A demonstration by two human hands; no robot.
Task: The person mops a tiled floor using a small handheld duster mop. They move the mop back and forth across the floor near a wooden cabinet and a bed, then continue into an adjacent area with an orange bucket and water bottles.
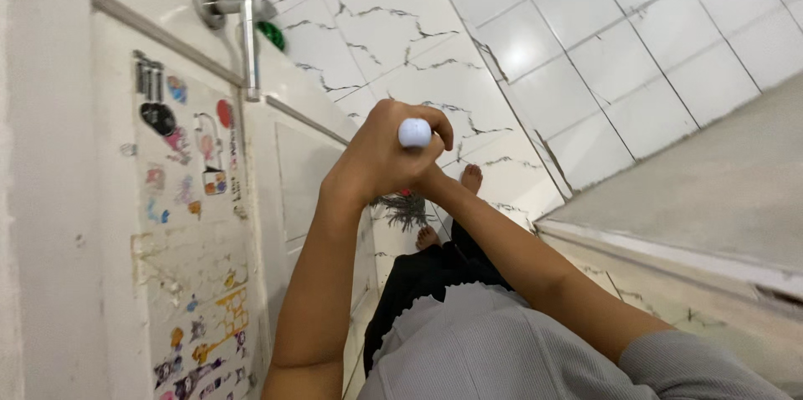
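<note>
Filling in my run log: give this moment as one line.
left hand: grip on broom handle | right hand: below it, mostly hidden | bristles: on marble floor | stickered door: beside

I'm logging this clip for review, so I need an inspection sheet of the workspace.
Surface: white marble-patterned tile floor.
Job's things: long handle with rounded white end, upright; dark broom-like bristles by the bare feet.
Clutter: nothing seen.
Grips: left hand wrapped around the handle top; right hand mostly hidden behind it, apparently on the handle.
Cables: nothing seen.
Surroundings: white sticker-covered door, silver lever door handle, grey raised ledge.
</note>
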